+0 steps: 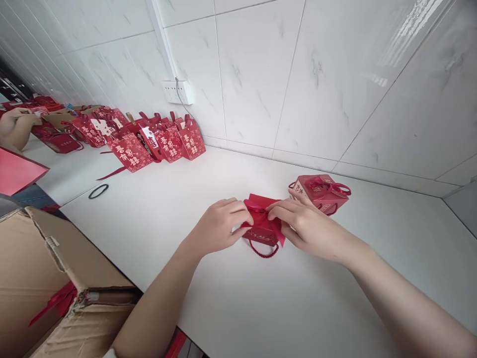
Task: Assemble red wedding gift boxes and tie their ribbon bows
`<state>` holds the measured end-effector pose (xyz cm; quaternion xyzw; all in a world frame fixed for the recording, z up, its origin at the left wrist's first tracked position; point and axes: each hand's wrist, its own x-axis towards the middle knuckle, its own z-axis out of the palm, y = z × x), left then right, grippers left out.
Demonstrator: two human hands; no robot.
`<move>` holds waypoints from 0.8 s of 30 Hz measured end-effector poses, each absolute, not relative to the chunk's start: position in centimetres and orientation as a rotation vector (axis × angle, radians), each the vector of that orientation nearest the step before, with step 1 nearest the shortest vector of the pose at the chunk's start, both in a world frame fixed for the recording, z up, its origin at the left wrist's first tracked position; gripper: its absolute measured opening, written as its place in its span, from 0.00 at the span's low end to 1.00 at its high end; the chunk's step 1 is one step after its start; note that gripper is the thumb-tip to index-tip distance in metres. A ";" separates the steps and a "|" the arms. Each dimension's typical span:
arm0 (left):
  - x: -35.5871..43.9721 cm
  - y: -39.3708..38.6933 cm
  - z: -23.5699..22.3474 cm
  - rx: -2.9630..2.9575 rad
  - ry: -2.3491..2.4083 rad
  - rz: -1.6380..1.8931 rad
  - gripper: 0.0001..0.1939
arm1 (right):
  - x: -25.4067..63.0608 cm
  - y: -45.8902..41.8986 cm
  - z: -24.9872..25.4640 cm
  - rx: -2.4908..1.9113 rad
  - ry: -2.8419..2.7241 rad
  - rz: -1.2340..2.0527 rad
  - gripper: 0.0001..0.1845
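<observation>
A small red gift box (264, 235) stands on the white table between my hands, its twisted cord handle drooping toward me. Across its top runs a red ribbon (257, 209), gathered in a knot or bow. My left hand (223, 224) pinches the ribbon's left side against the box. From the right, my right hand (303, 226) has its fingertips closed on the ribbon near the knot, with a loose tail hanging below. Just behind my right hand sits another red gift box (322, 191) with a tied bow on top.
Several red gift bags (169, 143) line the wall at the back left. A black elastic loop (98, 192) lies on the white table (238, 308). An open cardboard box (74, 248) stands at the near left. Another person's hand (18, 124) is at the far left, beside a pink-red sheet (18, 171).
</observation>
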<state>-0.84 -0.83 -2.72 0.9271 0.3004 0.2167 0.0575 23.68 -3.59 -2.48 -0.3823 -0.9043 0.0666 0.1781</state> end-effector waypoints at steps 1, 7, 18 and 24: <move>-1.2 -0.5 -2.6 2.814 0.940 0.661 0.06 | 23.7 -3.7 -2.4 -1.082 -2.561 0.202 0.14; -2.8 0.5 -2.1 2.713 1.019 0.514 0.07 | 23.2 -4.1 -1.9 -1.070 -2.548 0.313 0.12; -3.2 0.2 -2.0 2.213 1.085 -0.062 0.16 | 23.4 -4.0 -2.2 -1.045 -2.549 0.377 0.18; -4.2 1.2 -2.0 1.879 1.165 0.248 0.28 | 23.5 -4.1 -1.9 -1.043 -2.548 0.417 0.22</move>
